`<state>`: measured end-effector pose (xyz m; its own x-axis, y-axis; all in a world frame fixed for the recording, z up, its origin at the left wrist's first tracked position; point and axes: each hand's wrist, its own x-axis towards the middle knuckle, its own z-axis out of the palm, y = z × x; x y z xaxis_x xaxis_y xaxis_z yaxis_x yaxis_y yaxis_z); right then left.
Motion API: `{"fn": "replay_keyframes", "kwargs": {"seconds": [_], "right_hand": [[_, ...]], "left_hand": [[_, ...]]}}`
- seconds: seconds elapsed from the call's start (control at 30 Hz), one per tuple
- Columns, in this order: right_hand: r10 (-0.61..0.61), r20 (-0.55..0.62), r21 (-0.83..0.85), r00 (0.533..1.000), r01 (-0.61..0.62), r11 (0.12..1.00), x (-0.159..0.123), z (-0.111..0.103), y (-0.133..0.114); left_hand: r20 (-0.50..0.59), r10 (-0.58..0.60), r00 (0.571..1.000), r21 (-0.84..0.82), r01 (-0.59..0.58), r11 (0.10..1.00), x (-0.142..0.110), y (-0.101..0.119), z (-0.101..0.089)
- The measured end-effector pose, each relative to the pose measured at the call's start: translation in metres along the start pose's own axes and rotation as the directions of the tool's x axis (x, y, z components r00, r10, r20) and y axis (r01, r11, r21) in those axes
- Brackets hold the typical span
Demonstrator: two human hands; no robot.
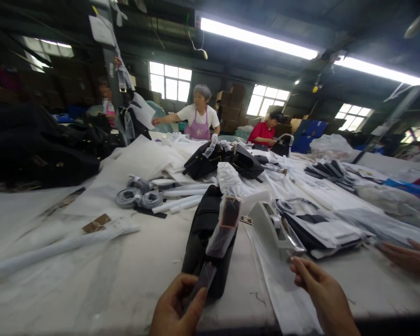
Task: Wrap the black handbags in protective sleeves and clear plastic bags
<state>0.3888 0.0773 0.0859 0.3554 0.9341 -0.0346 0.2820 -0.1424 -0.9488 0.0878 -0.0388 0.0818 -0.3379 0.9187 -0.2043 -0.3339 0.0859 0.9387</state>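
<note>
A black handbag (pixel 205 219) stands upright on the table in front of me. Its handle (pixel 219 233) is wrapped in white and translucent covering. My left hand (pixel 180 303) is closed around the lower end of this handle, thumb on top. To the right of the bag is a pale grey tape dispenser (pixel 266 228). My right hand (pixel 318 289) is at its front edge, thumb and forefinger pinched together on the end of the clear tape (pixel 296 243). A small dark label (pixel 246 220) lies between bag and dispenser.
Another person's hand (pixel 409 256) rests at the right edge. Black bags (pixel 210 161), rolled straps (pixel 133 193), white tubes (pixel 182 200) and wrapped black pieces (pixel 322 233) cover the table beyond. A brown tag (pixel 96 223) lies left. Co-workers (pixel 199 116) work across the table.
</note>
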Motion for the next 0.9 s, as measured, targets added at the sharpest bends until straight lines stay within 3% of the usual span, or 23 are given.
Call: {"fn": "replay_keyframes", "kwargs": {"seconds": [0.1,0.2,0.3,0.37,0.47,0.63,0.7,0.83,0.9], "right_hand": [[-0.103,0.159,-0.057,0.982,0.113,0.992,-0.05,0.029,-0.021],[-0.17,0.383,0.093,0.908,0.145,0.985,-0.107,0.065,-0.052],[-0.265,0.494,0.21,0.828,0.183,0.961,-0.137,0.096,-0.076],[-0.325,0.497,0.234,0.805,0.236,0.943,-0.141,0.11,-0.084],[-0.367,0.459,0.152,0.809,0.335,0.93,-0.135,0.121,-0.087],[-0.35,0.442,-0.021,0.826,0.4,0.916,-0.126,0.121,-0.085],[-0.311,0.499,0.019,0.809,0.348,0.937,-0.123,0.117,-0.08],[-0.246,0.656,0.231,0.713,0.121,0.965,-0.118,0.112,-0.065],[-0.217,0.675,0.261,0.705,0.048,0.964,-0.118,0.111,-0.061]], "left_hand": [[0.01,0.025,1.0,-0.01,-0.025,1.0,0.0,-0.001,0.002],[0.023,0.046,0.999,-0.012,-0.046,0.999,-0.002,-0.001,0.003],[0.037,0.075,0.996,-0.028,-0.074,0.997,-0.003,0.001,0.003],[0.054,0.075,0.996,-0.033,-0.073,0.997,-0.003,0.001,0.003],[0.098,0.056,0.994,-0.026,-0.054,0.998,-0.002,0.002,0.001],[0.185,0.012,0.983,-0.033,-0.006,0.999,-0.003,0.004,-0.006],[0.207,-0.011,0.978,-0.02,0.016,1.0,-0.004,0.004,-0.008],[0.241,-0.068,0.968,-0.019,0.074,0.997,-0.007,0.005,-0.011],[0.267,-0.093,0.959,-0.034,0.105,0.994,-0.007,0.007,-0.012]]}}
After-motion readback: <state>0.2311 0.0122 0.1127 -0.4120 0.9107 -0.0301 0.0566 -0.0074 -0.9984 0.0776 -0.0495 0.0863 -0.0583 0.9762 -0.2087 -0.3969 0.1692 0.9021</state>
